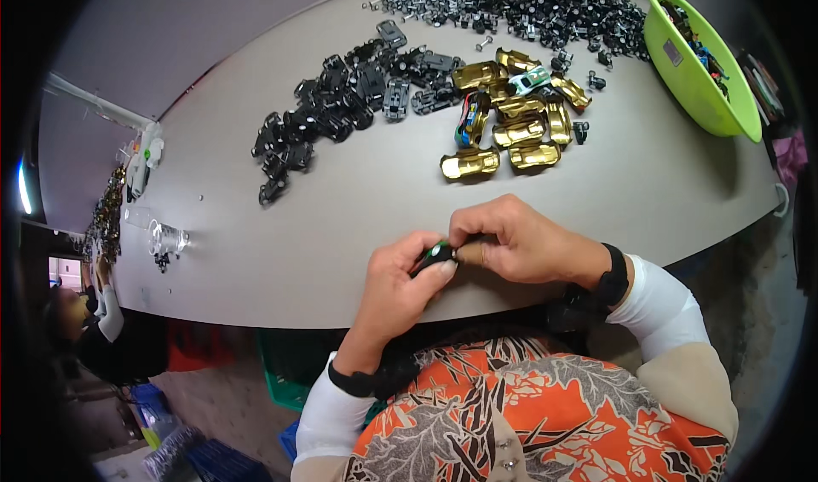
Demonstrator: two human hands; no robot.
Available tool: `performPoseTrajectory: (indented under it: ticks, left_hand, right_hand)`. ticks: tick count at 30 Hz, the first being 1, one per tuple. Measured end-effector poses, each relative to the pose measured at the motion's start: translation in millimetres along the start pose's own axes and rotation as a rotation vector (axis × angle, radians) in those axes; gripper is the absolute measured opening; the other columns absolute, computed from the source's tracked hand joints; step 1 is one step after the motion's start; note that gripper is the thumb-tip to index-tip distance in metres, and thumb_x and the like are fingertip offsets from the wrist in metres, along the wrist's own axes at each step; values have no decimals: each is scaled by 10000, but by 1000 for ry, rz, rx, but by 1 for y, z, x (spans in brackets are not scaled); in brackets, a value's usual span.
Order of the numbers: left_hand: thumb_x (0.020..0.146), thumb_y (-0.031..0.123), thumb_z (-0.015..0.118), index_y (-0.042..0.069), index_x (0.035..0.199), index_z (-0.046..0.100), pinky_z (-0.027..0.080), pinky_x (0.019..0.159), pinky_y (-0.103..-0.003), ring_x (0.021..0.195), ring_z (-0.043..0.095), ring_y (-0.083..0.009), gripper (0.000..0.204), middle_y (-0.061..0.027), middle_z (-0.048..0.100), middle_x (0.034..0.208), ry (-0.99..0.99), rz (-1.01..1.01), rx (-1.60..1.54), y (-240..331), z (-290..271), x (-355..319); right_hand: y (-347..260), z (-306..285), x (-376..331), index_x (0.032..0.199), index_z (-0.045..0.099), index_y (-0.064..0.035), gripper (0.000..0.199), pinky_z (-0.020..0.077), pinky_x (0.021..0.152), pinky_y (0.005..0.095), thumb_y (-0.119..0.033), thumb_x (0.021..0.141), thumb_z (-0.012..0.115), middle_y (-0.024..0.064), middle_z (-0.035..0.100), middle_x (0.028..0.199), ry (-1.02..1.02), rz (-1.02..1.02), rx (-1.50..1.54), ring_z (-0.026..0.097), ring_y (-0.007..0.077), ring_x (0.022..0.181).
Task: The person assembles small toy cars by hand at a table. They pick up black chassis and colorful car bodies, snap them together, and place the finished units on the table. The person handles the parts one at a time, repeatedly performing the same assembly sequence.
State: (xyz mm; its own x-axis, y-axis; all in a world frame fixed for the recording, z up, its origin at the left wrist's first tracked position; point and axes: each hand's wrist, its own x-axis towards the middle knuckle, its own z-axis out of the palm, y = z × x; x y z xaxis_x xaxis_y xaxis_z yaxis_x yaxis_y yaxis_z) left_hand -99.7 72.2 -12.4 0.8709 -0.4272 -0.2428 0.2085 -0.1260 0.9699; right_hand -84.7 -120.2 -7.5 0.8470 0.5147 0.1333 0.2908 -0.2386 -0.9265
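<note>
Near the table's front edge, my left hand (pixel 399 284) is closed around a small dark toy car (pixel 436 253) with green and white on it. My fingers hide most of that car. My right hand (pixel 521 242) is closed against the car's right end, its fingers curled in a pinch. A brown tapered piece (pixel 471 253) shows between these fingers; whether it is a tool or a finger cover is unclear. Just beyond my hands lies a group of gold toy car bodies (pixel 535 155), with a multicoloured toy car (pixel 470 122) and a pale green one (pixel 530 80) among them.
Black toy car bases (pixel 336 107) lie heaped at the far left. A large pile of small wheel-and-axle sets (pixel 528 9) covers the far edge. At right stands a green basin (pixel 711 81) holding coloured pieces. A clear cup (pixel 168 239) and a co-worker (pixel 102 320) are at left.
</note>
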Motion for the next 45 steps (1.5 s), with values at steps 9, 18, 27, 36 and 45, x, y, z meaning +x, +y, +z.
performPoseTrajectory:
  ticks: [9, 18, 27, 36, 45]
  left_hand:
    - [713, 4, 658, -55, 948, 637, 503, 603, -229, 643, 614, -130, 243, -129, 647, 794, 318, -111, -80, -35, -89, -126]
    - [742, 18, 629, -70, 919, 653, 492, 644, -249, 701, 646, -149, 199, -145, 679, 767, 699, 3, 583, -10, -115, -126]
    - [708, 89, 656, -3, 876, 613, 490, 711, -337, 769, 624, -279, 196, -137, 651, 857, 671, 325, 1206, -5, -177, 33]
    - [714, 104, 629, 19, 899, 625, 485, 572, -340, 633, 621, -230, 203, -102, 633, 706, 543, 101, 777, 16, -137, 28]
    - [785, 77, 524, -18, 1083, 525, 535, 504, -257, 585, 651, -199, 313, -170, 647, 783, 58, -163, -217, 30, -92, 26]
  right_hand:
    - [11, -22, 14, 886, 543, -35, 255, 455, 593, 388, 76, 657, 530, 107, 512, 782, 292, -349, -658, 559, 295, 706]
    - [15, -16, 28, 865, 553, -25, 178, 423, 507, 287, 54, 707, 572, 26, 534, 665, 138, 21, -170, 543, 139, 589]
    - [23, -16, 25, 847, 573, 37, 145, 444, 576, 254, -10, 717, 618, 41, 585, 701, 84, 220, -103, 546, 88, 650]
    - [-6, 2, 9, 842, 536, -39, 250, 449, 573, 410, -136, 662, 679, 113, 500, 783, 55, -96, -736, 556, 310, 700]
    - [-2, -8, 9, 866, 521, -45, 230, 443, 588, 425, -53, 662, 626, 125, 494, 797, 94, -87, -697, 549, 325, 683]
